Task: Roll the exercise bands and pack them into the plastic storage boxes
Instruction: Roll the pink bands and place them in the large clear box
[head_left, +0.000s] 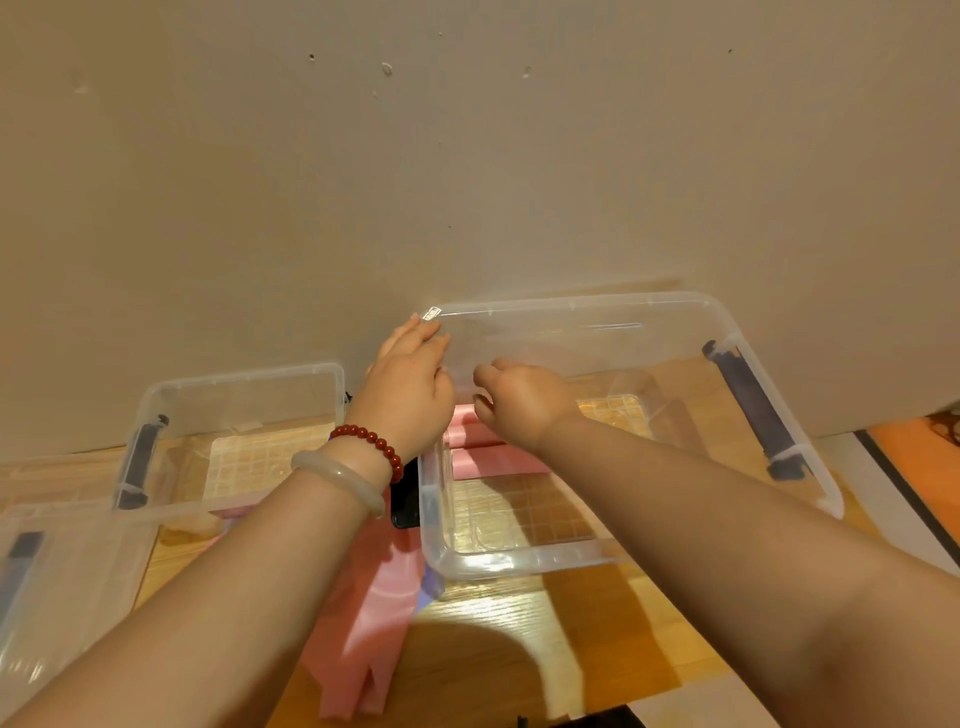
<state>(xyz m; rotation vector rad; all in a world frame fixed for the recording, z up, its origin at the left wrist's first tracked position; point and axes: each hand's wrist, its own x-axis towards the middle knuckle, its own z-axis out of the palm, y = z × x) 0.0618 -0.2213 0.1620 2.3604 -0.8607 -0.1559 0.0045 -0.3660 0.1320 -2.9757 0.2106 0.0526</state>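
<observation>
A large clear storage box (524, 564) stands on the wooden table at centre right. Inside it, at its left side, lies a pink exercise band (485, 460), partly rolled, with my hands covering its far part. My left hand (410, 384) reaches over the box's left wall, and its straight fingers touch the far-left corner of the rim. My right hand (522, 402) hovers inside the box just above the pink band. Its fingers are loosely curled and I see nothing between them. A second pink band (363, 623) lies flat on the table under my left forearm.
A smaller clear box (234, 376) with a dark handle stands at the left. Another clear plastic piece (52, 582) lies at the lower left. A black flat object (404, 501) sits between the boxes. A wall rises right behind the table. An orange mat (919, 452) lies at the far right.
</observation>
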